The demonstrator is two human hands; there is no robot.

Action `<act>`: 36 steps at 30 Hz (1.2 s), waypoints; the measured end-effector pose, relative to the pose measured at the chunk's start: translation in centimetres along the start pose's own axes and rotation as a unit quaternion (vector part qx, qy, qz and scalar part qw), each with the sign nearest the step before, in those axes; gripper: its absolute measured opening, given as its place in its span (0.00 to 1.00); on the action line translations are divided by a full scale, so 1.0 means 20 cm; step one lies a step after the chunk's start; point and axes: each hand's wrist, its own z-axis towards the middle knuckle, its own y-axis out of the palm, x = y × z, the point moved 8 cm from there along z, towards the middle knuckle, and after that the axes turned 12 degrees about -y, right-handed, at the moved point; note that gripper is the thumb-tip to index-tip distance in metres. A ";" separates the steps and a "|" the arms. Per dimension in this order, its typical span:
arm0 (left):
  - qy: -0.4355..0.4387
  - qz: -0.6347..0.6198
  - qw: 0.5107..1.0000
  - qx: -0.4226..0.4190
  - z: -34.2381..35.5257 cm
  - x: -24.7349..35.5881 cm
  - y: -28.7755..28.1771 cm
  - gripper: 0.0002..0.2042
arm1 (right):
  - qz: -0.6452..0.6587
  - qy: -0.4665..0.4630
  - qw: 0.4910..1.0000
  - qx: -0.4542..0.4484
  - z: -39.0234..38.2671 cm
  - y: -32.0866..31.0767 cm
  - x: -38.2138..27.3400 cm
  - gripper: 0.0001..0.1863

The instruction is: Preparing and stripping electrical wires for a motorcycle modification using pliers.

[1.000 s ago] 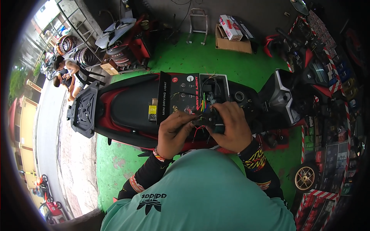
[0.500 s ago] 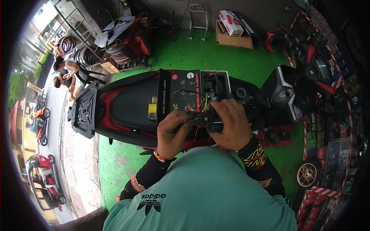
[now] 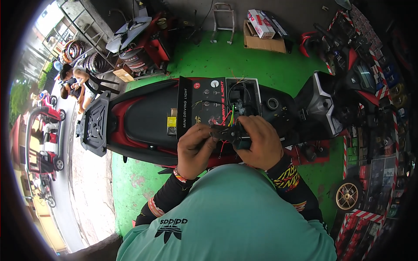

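Note:
My left hand (image 3: pixel 195 150) is closed, thumb and fingertips pinching a wire whose end is hidden at the fingers. Close beside it, my right hand (image 3: pixel 262 141) wraps round dark pliers (image 3: pixel 226 133) with a teal grip (image 3: pixel 244 143). The pliers' jaws point left, up against my left fingertips. Red and yellow-green wires (image 3: pixel 232 116) run down between both hands from an open compartment (image 3: pixel 244 98) in the motorcycle. A black box for driving lights (image 3: pixel 186 102) lies open on the seat (image 3: pixel 148 114), just beyond my left hand.
A small box with a yellow label (image 3: pixel 172 122) sits on the seat. Tools lie on a red mat (image 3: pixel 315 152) at right, near a gold-rimmed wheel (image 3: pixel 348 195) and stocked shelves (image 3: pixel 370 174). Cardboard boxes (image 3: pixel 263 41) stand behind on the green floor (image 3: pixel 196 61). Two people (image 3: pixel 78 85) sit at left.
Both hands stay nearly in place, with the pliers slightly shifted at my left fingertips. On the street at left, the red three-wheeler has moved up in the picture.

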 end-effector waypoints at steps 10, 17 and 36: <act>0.001 -0.014 1.000 -0.003 0.00 0.01 0.00 0.05 | -0.007 -0.002 1.000 0.007 -0.01 0.00 0.00 0.37; -0.004 -0.029 1.000 -0.006 0.00 0.00 0.00 0.03 | 0.002 0.013 1.000 0.014 -0.01 0.00 -0.01 0.31; -0.016 -0.011 0.997 -0.078 0.03 0.02 0.06 0.08 | 0.039 0.072 0.997 0.016 -0.03 0.02 0.03 0.31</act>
